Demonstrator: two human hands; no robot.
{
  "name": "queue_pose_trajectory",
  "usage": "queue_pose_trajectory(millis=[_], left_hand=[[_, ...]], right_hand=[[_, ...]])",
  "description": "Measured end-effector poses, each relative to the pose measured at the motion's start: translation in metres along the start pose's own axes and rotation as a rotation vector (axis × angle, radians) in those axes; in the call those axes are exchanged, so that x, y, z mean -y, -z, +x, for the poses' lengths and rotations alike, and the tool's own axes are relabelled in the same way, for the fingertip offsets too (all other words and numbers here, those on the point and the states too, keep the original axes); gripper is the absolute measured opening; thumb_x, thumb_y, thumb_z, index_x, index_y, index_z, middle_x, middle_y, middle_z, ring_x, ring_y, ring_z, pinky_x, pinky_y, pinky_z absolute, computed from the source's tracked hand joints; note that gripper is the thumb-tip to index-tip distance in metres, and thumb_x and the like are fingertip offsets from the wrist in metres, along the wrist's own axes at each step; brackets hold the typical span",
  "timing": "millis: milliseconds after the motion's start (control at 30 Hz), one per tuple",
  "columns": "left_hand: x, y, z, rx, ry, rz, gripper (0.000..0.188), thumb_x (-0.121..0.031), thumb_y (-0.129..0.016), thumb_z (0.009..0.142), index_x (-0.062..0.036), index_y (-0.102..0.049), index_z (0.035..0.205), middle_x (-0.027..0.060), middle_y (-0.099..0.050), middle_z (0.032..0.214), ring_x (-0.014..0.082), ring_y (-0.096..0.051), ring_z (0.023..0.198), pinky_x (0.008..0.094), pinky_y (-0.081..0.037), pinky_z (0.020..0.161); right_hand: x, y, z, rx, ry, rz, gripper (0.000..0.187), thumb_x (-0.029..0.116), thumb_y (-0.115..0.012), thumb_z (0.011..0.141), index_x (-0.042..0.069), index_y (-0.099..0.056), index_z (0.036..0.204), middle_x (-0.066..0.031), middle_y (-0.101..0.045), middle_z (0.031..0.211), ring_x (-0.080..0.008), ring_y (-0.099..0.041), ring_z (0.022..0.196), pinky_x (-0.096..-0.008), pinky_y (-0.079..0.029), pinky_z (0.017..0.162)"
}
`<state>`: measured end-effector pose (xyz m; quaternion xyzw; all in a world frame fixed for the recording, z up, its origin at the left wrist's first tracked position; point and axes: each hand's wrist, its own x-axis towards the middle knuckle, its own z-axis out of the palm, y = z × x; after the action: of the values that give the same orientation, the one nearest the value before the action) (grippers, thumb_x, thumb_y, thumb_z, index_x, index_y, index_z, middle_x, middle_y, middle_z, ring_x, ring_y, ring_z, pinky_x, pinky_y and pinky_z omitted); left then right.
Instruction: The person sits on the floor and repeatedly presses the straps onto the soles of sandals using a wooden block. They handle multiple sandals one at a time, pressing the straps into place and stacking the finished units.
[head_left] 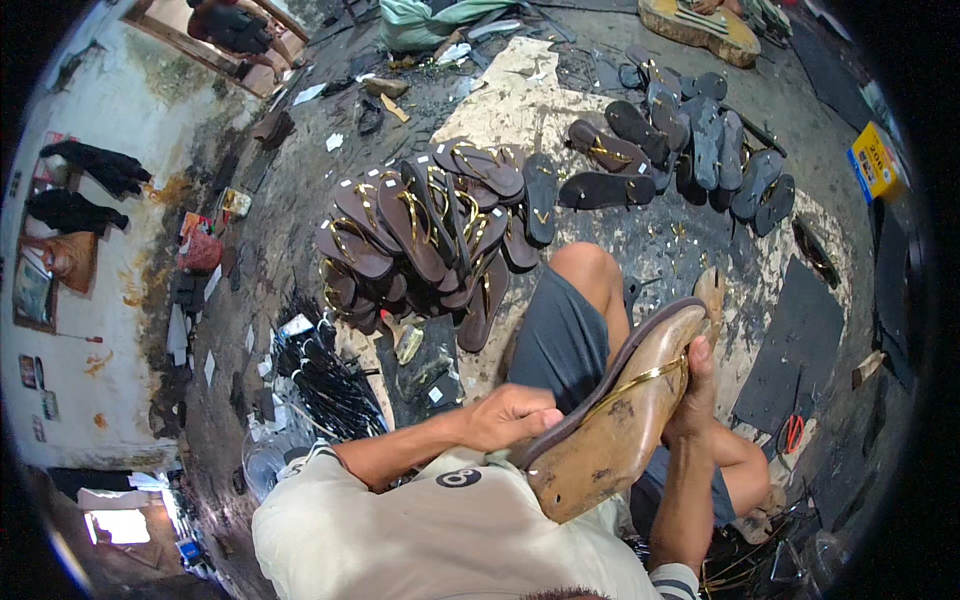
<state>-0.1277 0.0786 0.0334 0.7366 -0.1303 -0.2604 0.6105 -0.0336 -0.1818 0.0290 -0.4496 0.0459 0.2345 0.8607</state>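
A worn wooden shoe last is tilted across my lap. A dark brown flip-flop with a gold strap is fitted on it, its sole facing up and left. My right hand grips the last from the right, thumb up along its side near the strap. My left hand is closed, fingers curled, with the thumb at the sole's edge near the heel end. Anything inside those curled fingers is hidden.
Ahead lies a pile of brown gold-strapped flip-flops, with more dark sandals farther right. A bundle of black straps sits to my left. Dark sheet material and red-handled scissors lie at right. Another person is far left.
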Motion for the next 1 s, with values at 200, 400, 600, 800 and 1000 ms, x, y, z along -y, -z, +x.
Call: queue_pose_trajectory(millis=[200, 400, 600, 800, 1000], left_hand=[[-0.081, -0.007, 0.038, -0.008, -0.162, 0.107, 0.138, -0.062, -0.08, 0.074, -0.0047, 0.016, 0.155, 0.021, 0.003, 0.163, 0.0321, 0.004, 0.153, 0.0421, -0.007, 0.122], [-0.061, -0.006, 0.061, -0.171, -0.2, -0.461, 0.129, -0.037, -0.082, 0.072, -0.0061, 0.01, 0.158, 0.0134, -0.007, 0.163, 0.0278, -0.006, 0.152, 0.0406, -0.01, 0.122], [-0.089, -0.011, 0.118, -0.189, -0.378, -1.036, 0.113, -0.041, -0.068, 0.069, -0.0106, -0.008, 0.159, 0.0188, -0.032, 0.153, 0.0348, -0.043, 0.136, 0.0453, -0.04, 0.112], [-0.046, 0.002, 0.129, -0.199, -0.189, -0.829, 0.082, -0.028, -0.058, 0.088, -0.0005, -0.02, 0.155, 0.0212, -0.035, 0.154, 0.0302, -0.041, 0.14, 0.0416, -0.039, 0.113], [-0.043, -0.003, 0.116, -0.109, 0.008, -0.729, 0.071, -0.014, -0.057, 0.098, 0.0016, -0.019, 0.155, 0.0136, -0.04, 0.15, 0.0199, -0.042, 0.137, 0.0335, -0.035, 0.112]], right_hand=[[0.044, -0.022, 0.01, 0.104, -0.131, -0.583, 0.052, 0.047, -0.055, 0.099, -0.001, -0.063, 0.117, -0.0116, -0.069, 0.102, -0.0172, -0.066, 0.099, -0.0299, -0.051, 0.088], [-0.029, -0.003, -0.019, 0.025, -0.012, -0.009, 0.087, 0.065, -0.048, 0.095, 0.008, -0.025, 0.156, -0.0194, -0.035, 0.155, -0.0332, -0.04, 0.14, -0.043, -0.033, 0.116], [-0.042, -0.045, -0.052, 0.446, -0.34, 0.971, 0.075, 0.052, -0.05, 0.095, 0.007, -0.031, 0.152, -0.0163, -0.041, 0.151, -0.0369, -0.051, 0.132, -0.064, -0.049, 0.097], [-0.027, -0.021, -0.043, 0.192, -0.069, 0.612, 0.078, 0.025, -0.061, 0.089, 0.006, -0.022, 0.154, -0.0164, -0.047, 0.143, -0.0312, -0.056, 0.126, -0.0574, -0.053, 0.097], [-0.029, -0.015, -0.024, -0.08, 0.238, -0.07, 0.083, 0.021, -0.067, 0.09, 0.003, -0.017, 0.154, -0.0188, -0.046, 0.138, -0.023, -0.051, 0.125, -0.0371, -0.045, 0.104]])
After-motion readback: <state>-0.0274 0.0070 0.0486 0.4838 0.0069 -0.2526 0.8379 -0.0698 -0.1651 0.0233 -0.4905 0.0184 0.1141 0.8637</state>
